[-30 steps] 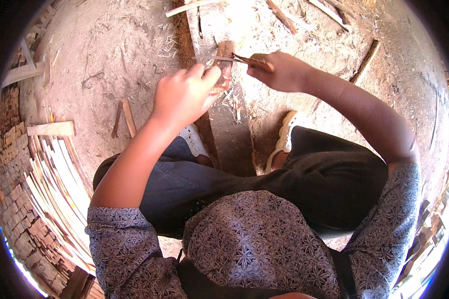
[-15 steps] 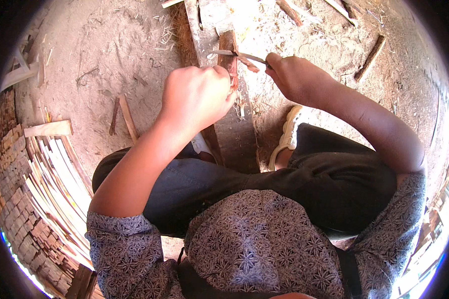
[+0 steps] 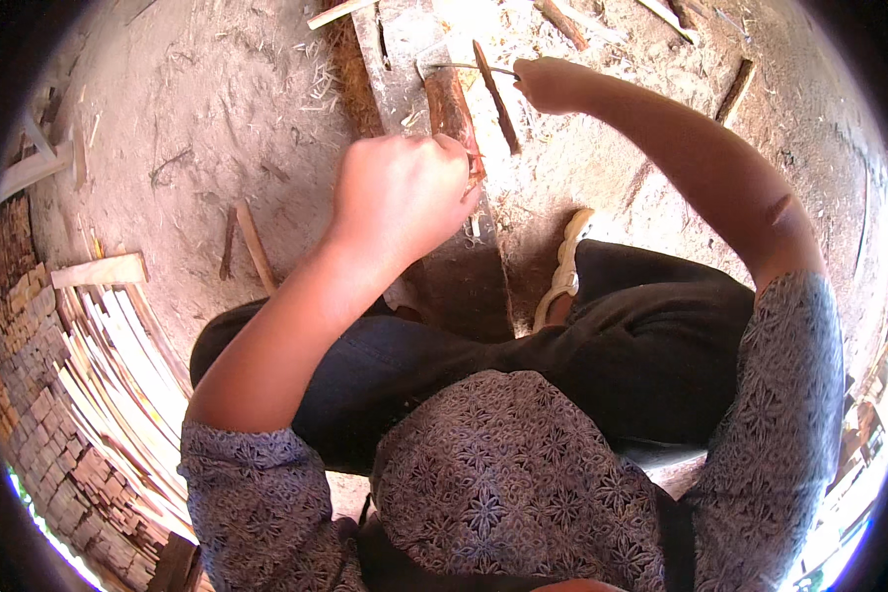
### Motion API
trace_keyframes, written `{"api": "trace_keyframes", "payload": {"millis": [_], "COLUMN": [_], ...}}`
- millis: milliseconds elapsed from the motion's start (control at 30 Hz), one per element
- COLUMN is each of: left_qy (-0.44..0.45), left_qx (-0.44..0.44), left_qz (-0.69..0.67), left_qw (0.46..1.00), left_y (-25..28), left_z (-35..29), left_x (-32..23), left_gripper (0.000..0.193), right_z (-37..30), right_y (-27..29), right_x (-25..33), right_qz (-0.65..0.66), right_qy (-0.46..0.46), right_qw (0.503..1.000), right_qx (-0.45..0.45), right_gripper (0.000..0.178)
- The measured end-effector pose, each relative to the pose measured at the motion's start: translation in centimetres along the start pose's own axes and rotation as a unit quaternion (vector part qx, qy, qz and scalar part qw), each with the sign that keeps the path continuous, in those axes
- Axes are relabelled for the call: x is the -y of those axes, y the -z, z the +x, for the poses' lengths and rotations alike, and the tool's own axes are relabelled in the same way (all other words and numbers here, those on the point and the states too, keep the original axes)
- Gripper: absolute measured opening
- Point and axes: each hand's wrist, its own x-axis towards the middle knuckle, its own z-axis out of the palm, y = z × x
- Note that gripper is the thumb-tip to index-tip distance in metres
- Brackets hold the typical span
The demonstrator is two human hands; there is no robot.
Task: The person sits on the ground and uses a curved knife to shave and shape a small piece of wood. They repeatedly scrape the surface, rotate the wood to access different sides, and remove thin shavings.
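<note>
My left hand [image 3: 400, 187] is closed round the near end of a reddish-brown piece of wood [image 3: 449, 104], which points away from me over a long plank [image 3: 409, 39]. Beyond it, my right hand [image 3: 553, 84] grips a knife [image 3: 476, 66] by its handle; the fingers mostly hide that handle. The thin blade reaches leftward to the wood's far end. Between the wood and my right forearm is a dark strip of bark [image 3: 496, 97], apart from the wood in this view. Whether it is in the air or on the ground, I cannot tell.
Stacked wood blocks [image 3: 44, 434] and long pale slats [image 3: 118, 365] lie at the left. Loose sticks [image 3: 254, 247] and a bark-edged piece [image 3: 736, 91] lie on the sandy ground. My shod foot [image 3: 565, 266] rests right of the plank.
My right hand has moved farther away with the knife, toward the wood's far end. The bark strip that hung at the blade has come off and swung more upright. My left hand keeps its grip.
</note>
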Motion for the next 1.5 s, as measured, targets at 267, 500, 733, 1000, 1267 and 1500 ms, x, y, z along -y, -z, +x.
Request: {"api": "trace_keyframes", "payload": {"millis": [267, 500, 733, 1000, 1267, 1500], "left_qy": [0.027, -0.055, -0.098, -0.166, -0.269, -0.313], "left_qx": [0.014, -0.105, -0.003, 0.081, 0.014, 0.109], "left_qz": [0.029, 0.015, -0.027, -0.096, -0.02, 0.076], "left_qw": [0.999, 0.993, 0.995, 0.978, 0.963, 0.94], "left_y": [0.3, -0.5, -4.7, -10.5, -22.4, -24.8], "left_z": [-0.7, 0.1, -0.1, -0.3, 7.5, 11.1], "left_x": [1.0, 1.9, 1.0, 0.8, -8.7, -9.5], "left_gripper": [0.027, 0.024, 0.019, 0.013, 0.021, 0.016], "right_z": [-2.7, -6.5, -8.9, -7.0, -10.2, -12.8], "right_y": [0.3, -0.8, -4.5, -5.6, -3.5, -5.0], "right_x": [-3.0, -7.9, 0.6, -6.2, -15.4, -17.0], "right_qz": [0.041, 0.148, 0.361, 0.199, 0.145, 0.178], "right_qy": [0.013, -0.055, -0.018, -0.019, -0.126, -0.161], "right_qw": [0.999, 0.987, 0.928, 0.977, 0.981, 0.968], "right_qx": [0.011, 0.008, 0.088, 0.072, -0.013, 0.071], "right_gripper": [0.042, 0.048, 0.065, 0.059, 0.04, 0.041]}}
